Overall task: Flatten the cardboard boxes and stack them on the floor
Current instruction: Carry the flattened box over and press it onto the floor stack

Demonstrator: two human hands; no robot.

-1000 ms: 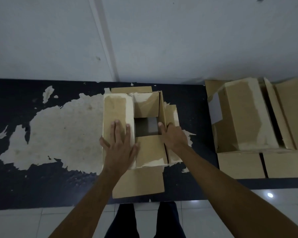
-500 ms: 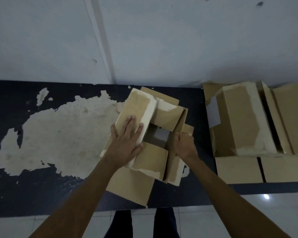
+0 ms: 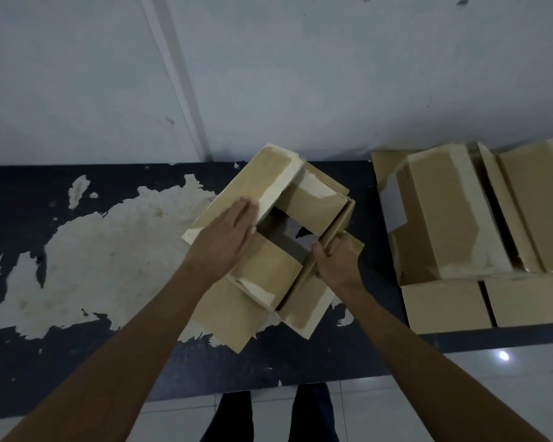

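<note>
A brown cardboard box (image 3: 313, 202) with its flaps open lies skewed on the dark, peeling table (image 3: 115, 256), its hollow middle showing. My left hand (image 3: 227, 237) lies flat with straight fingers on the box's left flap. My right hand (image 3: 336, 260) grips the box's upright right wall, fingers curled over its top edge. Several other cardboard boxes (image 3: 441, 212) lie on the table at the right.
A pale wall (image 3: 300, 74) rises right behind the table. The white tiled floor (image 3: 479, 387) and my dark trouser legs (image 3: 268, 416) show below the table's near edge. Loose flaps (image 3: 444, 304) of the right-hand boxes reach that edge.
The box has turned clockwise and leaned over to the right. My left hand stayed flat on the left flap. My right hand shifted onto the right wall's top edge and curled round it.
</note>
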